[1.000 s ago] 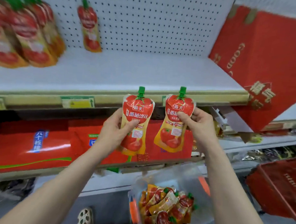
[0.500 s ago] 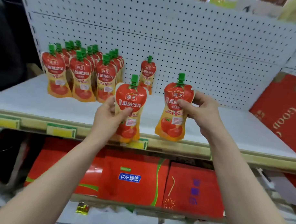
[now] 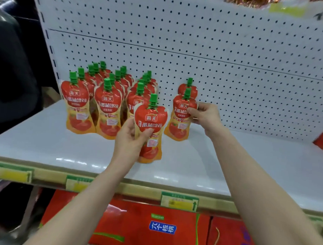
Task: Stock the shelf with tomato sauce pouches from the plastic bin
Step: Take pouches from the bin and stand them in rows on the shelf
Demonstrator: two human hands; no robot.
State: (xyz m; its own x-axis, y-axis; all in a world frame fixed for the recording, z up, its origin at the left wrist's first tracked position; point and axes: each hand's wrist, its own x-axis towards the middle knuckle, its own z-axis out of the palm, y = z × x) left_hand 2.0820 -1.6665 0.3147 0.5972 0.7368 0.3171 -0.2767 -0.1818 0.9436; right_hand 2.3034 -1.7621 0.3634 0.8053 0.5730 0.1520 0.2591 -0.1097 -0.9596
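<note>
I read the brand 海天 on the front pouch point(image 3: 150, 125) in my left hand point(image 3: 130, 139), with 番茄沙司 in white beneath it. The same two lines stand on the rear pouch point(image 3: 183, 114) in my right hand point(image 3: 205, 116) and on the shelved pouches point(image 3: 76, 101). A blue label point(image 3: 162, 227) on the red box point(image 3: 128, 222) below reads 六个核桃. The print on the shelf-edge tags point(image 3: 179, 201) is illegible.

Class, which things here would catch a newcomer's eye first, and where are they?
The left hand grips a red, green-capped pouch over the white shelf; the right hand pinches a second pouch right of it. To their left, a cluster of matching pouches stands upright before the pegboard.
</note>
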